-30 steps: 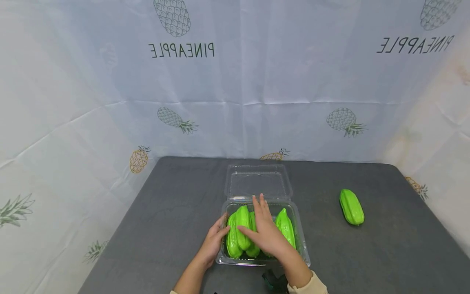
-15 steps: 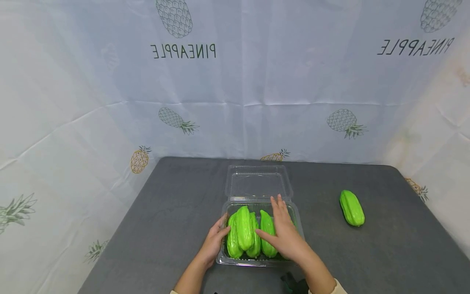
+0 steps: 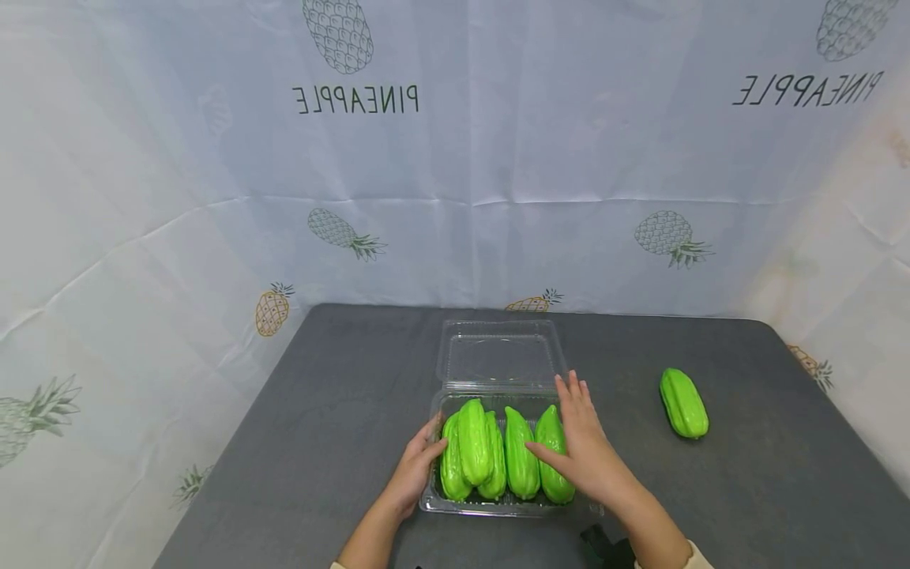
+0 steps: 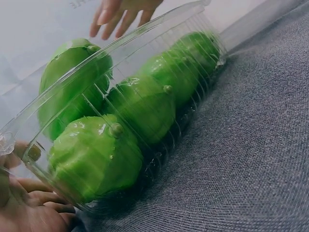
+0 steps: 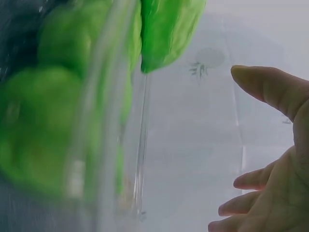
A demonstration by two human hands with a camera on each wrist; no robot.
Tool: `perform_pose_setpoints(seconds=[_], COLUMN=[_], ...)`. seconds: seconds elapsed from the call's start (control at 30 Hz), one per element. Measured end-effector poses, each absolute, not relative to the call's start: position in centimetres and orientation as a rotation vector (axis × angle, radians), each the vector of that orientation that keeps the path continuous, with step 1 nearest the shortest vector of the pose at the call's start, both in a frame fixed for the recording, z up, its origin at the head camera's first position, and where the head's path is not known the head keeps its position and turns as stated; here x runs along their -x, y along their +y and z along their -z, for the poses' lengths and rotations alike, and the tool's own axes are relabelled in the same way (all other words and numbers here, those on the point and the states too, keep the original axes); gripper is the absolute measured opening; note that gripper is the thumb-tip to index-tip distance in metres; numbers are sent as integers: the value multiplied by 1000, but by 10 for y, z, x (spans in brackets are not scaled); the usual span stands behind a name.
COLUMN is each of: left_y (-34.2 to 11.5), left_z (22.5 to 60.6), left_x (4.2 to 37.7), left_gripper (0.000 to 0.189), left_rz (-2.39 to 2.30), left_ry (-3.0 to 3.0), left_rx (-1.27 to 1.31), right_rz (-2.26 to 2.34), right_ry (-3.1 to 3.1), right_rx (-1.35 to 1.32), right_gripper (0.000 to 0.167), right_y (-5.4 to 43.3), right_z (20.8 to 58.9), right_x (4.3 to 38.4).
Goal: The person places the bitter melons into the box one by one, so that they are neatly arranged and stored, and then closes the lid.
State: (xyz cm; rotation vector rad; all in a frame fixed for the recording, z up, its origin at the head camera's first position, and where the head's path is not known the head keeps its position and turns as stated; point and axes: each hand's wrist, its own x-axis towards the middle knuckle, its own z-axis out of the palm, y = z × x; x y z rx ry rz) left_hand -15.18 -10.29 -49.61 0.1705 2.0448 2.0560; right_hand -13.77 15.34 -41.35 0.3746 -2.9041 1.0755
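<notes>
A clear plastic clamshell box (image 3: pixel 490 512) stands on the table with its lid (image 3: pixel 501 356) laid back. Several green star fruits are inside; one star fruit (image 3: pixel 473 442) lies on top of two others at the left, and two more sit side by side at the right. My left hand (image 3: pixel 412 466) holds the box's left wall, thumb over the rim and fingers outside, as the left wrist view also shows. Over the right rim hovers my right hand (image 3: pixel 586 450), fingers extended and thumb spread. The right wrist view shows this hand (image 5: pixel 285 193) holding nothing, apart from the fruit.
Another green star fruit (image 3: pixel 684 403) lies alone on the dark grey table (image 3: pixel 341 395), right of the box. A white pineapple-print cloth (image 3: pixel 469 158) hangs behind the table and at both sides. Something dark (image 3: pixel 604 545) shows by the right wrist.
My right hand has moved rightward across the box from above the middle star fruits to its right rim, uncovering the fruits there. The left hand has stayed on the left wall.
</notes>
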Motion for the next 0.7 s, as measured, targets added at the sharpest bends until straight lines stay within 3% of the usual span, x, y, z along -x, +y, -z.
perform_pose_setpoints(seconds=[0.7], left_y=[-104], left_z=[498], left_x=[152], left_gripper=[59], left_rz=[-2036], left_ry=[2043], left_rx=[-160], right_rz=[-954], right_ry=[-2765], right_rx=[-190], right_gripper=[98], right_y=[237], right_z=[428], right_x=[159])
